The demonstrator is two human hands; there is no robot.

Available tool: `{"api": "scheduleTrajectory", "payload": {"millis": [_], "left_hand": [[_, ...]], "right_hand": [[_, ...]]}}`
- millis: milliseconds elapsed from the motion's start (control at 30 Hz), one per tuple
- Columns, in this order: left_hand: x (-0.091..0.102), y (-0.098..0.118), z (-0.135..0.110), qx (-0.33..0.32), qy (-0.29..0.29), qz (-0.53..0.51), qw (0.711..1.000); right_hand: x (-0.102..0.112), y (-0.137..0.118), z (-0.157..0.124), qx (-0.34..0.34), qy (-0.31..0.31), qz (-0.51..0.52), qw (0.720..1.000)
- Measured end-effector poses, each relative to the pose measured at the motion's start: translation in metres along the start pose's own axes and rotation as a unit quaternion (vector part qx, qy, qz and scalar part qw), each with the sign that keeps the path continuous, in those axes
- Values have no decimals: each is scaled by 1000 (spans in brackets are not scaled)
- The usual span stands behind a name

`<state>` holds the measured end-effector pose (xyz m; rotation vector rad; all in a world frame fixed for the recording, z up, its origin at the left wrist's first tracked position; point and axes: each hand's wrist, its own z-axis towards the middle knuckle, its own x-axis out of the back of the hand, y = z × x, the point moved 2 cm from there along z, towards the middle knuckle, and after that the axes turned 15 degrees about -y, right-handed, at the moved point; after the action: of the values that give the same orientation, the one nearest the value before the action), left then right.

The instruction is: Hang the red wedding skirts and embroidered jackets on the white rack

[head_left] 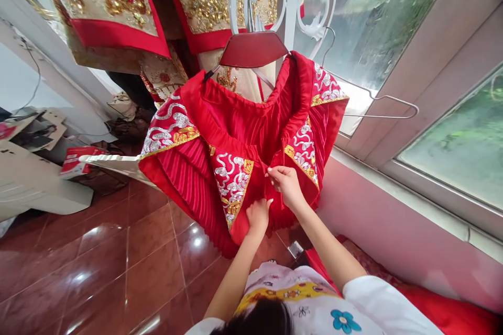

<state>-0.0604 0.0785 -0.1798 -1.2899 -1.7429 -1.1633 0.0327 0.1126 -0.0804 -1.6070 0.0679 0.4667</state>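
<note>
A red pleated skirt (239,136) with silver and gold embroidered panels hangs open from a red hanger (253,49) on a white rack. My right hand (286,183) pinches the skirt's front edge near the waistband opening, fingers closed on the cloth. Just below it, my left hand (257,215) grips the red fabric of the same front fold. Both arms reach up from the bottom of the view.
Gold-embroidered garments with red trim (113,5) hang behind. An empty wire hanger (377,102) juts toward the window (451,141) at right. Red cloth (444,309) lies below the pink wall. Boxes and papers (35,167) sit left on the glossy tile floor (118,261).
</note>
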Motion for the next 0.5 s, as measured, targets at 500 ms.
{"api": "scheduleTrajectory", "payload": {"millis": [500], "left_hand": [[73, 40, -21, -29, 160, -37, 986]], "right_hand": [[-11, -29, -6, -24, -31, 47, 998]]}}
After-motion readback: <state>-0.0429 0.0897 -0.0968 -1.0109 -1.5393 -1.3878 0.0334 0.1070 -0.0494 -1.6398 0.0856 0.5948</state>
